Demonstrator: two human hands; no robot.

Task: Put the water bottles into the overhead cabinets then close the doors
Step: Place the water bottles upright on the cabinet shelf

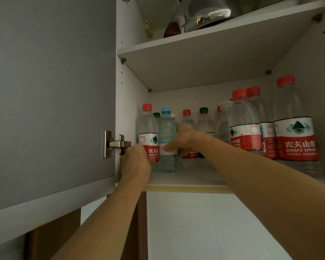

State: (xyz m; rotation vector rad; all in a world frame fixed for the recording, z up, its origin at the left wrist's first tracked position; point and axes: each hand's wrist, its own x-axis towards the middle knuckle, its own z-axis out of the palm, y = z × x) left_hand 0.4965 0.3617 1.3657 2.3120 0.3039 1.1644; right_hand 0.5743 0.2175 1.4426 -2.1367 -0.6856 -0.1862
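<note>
Right hand (pixel 183 140) wraps the blue-cap bottle (pixel 167 141) standing upright on the lower shelf (pixel 186 177), thumb across its label, fingers curled behind; left hand (pixel 136 162) grips the red-cap bottle (pixel 147 132) at far left, touching the blue-cap one and just beside the cabinet side wall (pixel 126 102). Behind them stands a row of red- and green-cap bottles, and a red-cap cluster (pixel 270 128) fills the right side near the front edge; open shelf room is only the front strip in the middle. Door (pixel 51 91) hangs open at left on its hinge (pixel 114 144), and the upper shelf (pixel 214 38) carries a metal kettle (pixel 204 12).
</note>
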